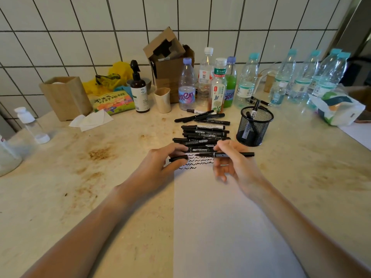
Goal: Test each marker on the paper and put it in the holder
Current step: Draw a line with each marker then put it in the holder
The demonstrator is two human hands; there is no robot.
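A white sheet of paper (220, 217) lies on the counter, with a few rows of black squiggles near its far edge. My right hand (234, 163) holds an uncapped black marker (236, 154) level above the squiggles, tip pointing left. My left hand (162, 163) pinches the marker's black cap (178, 158) just left of the tip, a small gap apart. A pile of several black markers (202, 133) lies just beyond my hands. The black mesh holder (255, 127) stands to the right of the pile with a few markers inside.
Many plastic bottles (220, 85) line the tiled wall behind the pile and holder. A cardboard box (170, 63), beige cup (163, 100), brown pump bottle (139, 91) and wooden box (66, 97) stand at back left. A tissue pack (337, 109) lies at right.
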